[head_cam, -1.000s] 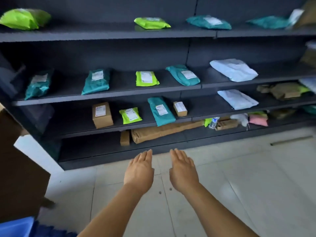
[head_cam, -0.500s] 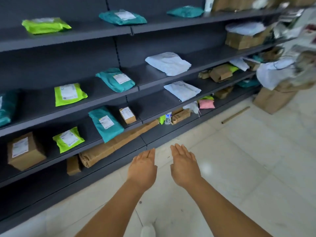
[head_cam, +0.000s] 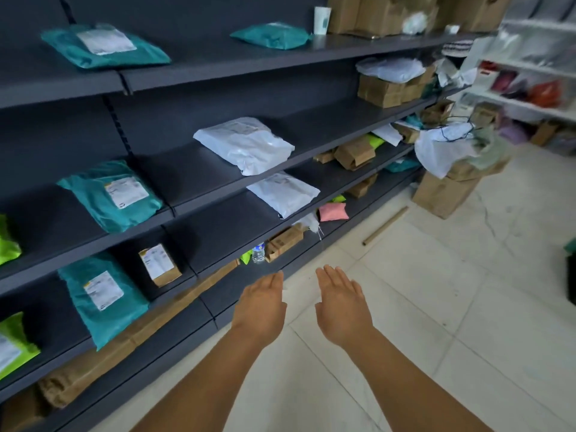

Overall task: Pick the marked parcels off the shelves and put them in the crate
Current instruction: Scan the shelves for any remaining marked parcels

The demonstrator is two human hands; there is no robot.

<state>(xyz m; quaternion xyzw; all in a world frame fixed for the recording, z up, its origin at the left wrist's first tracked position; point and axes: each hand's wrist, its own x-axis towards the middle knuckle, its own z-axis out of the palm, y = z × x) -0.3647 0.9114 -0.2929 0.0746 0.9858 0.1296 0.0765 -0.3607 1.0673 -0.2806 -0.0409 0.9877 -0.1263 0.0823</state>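
Both the left hand (head_cam: 261, 307) and the right hand (head_cam: 341, 305) hover empty over the floor, fingers straight and together, while the nearest labelled teal parcel (head_cam: 103, 296) lies up-left on the lower shelf (head_cam: 218, 226), long axis front-to-back, nearer the left hand.

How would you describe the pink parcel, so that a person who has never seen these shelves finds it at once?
Start at the dark shelving unit along the left wall and go down to its lowest level, just above the floor. Under the lower white mailer bag lies the pink parcel, small and pillow-shaped. It is the only pink one; its neighbours are brown cartons, a green pouch and a water bottle.
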